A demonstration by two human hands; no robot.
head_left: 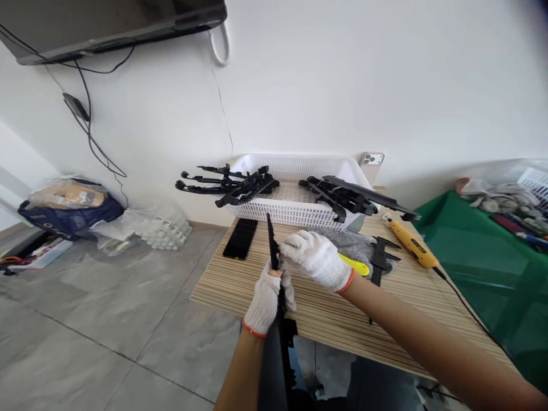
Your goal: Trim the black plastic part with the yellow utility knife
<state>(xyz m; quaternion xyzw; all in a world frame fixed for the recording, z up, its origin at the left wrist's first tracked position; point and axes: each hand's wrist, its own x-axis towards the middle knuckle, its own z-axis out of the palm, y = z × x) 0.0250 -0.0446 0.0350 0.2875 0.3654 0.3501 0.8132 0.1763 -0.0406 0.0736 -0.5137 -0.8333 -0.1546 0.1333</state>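
My left hand [264, 299], in a white knit glove with an orange cuff, is closed round a long black plastic trim piece [274, 342]. The piece stands on edge, running from the bottom of the view up over the table, with notches along its right side. My right hand [314, 257], gloved the same way, has its fingers curled together against the piece's right edge, just above the left hand. Whatever its fingertips pinch is hidden. Right beside that hand lie a yellow-handled tool [354, 264] and a black caliper [379, 260] on a grey cloth [340, 240].
Behind stands a white plastic basket [291, 212] with black plastic parts [250, 185] sticking out left and more parts [349, 197] right. A black phone [240, 238] lies on the striped wooden table [231, 288]. A corded yellow power tool [413, 244] rests near a green-covered surface [466, 268].
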